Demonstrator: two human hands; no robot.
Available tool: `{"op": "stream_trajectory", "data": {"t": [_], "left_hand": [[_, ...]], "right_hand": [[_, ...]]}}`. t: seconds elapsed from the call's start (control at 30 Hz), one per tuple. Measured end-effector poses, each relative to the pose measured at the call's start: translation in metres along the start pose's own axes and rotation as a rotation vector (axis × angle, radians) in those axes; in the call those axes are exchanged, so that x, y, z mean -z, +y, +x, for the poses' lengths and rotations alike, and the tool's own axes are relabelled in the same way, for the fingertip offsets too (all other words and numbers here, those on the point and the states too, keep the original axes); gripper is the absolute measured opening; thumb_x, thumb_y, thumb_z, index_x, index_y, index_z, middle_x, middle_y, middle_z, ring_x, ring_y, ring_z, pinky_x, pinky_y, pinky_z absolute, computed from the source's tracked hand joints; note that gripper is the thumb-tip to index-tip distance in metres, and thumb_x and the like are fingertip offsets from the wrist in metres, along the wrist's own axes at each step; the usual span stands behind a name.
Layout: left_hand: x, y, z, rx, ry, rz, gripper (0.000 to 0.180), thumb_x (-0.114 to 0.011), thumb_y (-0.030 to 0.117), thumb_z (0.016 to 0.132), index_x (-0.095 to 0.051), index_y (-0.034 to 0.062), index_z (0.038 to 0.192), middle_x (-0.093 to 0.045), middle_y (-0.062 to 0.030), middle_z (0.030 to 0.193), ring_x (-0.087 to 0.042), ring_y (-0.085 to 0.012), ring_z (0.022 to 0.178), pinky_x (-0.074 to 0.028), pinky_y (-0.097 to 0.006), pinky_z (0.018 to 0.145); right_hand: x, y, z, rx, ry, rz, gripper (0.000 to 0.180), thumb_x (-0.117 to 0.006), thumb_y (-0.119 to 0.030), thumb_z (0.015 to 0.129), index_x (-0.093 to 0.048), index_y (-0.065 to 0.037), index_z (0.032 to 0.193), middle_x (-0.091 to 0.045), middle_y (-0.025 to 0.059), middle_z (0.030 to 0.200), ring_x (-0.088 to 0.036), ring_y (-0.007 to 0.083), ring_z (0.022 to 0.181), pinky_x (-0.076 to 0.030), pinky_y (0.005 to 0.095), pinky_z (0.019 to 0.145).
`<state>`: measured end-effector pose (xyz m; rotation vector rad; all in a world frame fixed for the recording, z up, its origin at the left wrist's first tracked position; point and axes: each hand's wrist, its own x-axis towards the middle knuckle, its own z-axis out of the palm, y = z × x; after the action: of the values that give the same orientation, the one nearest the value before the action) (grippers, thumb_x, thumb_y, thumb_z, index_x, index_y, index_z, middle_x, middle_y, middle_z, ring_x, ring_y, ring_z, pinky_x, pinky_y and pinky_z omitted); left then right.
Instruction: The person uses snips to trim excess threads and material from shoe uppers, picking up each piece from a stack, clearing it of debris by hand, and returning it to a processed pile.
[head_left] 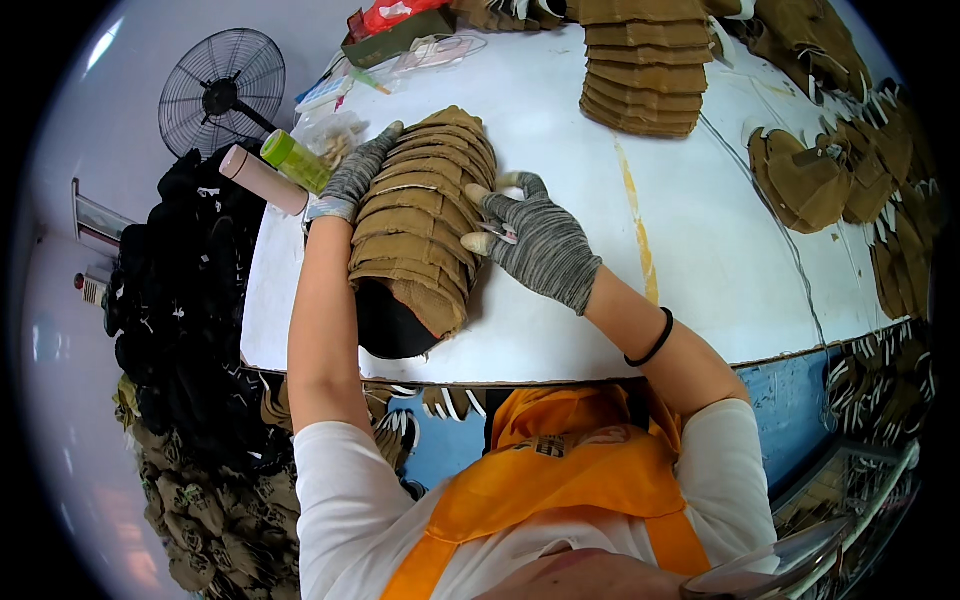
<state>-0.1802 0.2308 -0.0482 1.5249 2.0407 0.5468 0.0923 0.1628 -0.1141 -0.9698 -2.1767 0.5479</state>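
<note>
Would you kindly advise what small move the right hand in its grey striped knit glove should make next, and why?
Perhaps bring the right hand gently against the long stack of curved brown fabric pieces: the left hand, similarly gloved, lies along the stack's left side, while the right's fingers are spread at the opposite edge, so support from both sides seems sensible.

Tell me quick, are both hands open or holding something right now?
Left hand: open, laid against the left side of the brown fabric stack.
Right hand: open, spread at the stack's right edge; contact unclear.
</note>
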Motion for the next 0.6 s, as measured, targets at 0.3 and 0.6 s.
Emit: {"op": "stream_trajectory", "data": {"t": [0.3, 0.6], "left_hand": [[-0.011, -0.086, 0.07, -0.011, 0.438, 0.022, 0.081, -0.05, 0.066, 0.08, -0.052, -0.0011, 0.125, -0.05, -0.0158, 0.13, -0.041, -0.0265, 0.125, -0.029, -0.031, 0.105], [0.001, -0.02, 0.022, -0.018, 0.062, 0.05, 0.073, -0.044, 0.062, 0.086, -0.053, 0.0017, 0.125, -0.054, -0.0162, 0.127, -0.042, -0.0265, 0.125, -0.026, -0.029, 0.106]], "right_hand": [[0.025, 0.006, 0.022, -0.099, -0.311, 0.434, 0.064, -0.071, -0.046, 0.076, -0.055, 0.0, 0.119, -0.057, 0.0192, 0.114, -0.058, 0.0243, 0.103, -0.045, 0.0312, 0.092], [-0.02, 0.074, 0.097, -0.206, 0.106, 0.37, 0.065, -0.041, -0.051, 0.091, -0.043, -0.001, 0.132, -0.059, 0.0223, 0.113, -0.056, 0.0287, 0.107, -0.041, 0.0335, 0.094]]}}
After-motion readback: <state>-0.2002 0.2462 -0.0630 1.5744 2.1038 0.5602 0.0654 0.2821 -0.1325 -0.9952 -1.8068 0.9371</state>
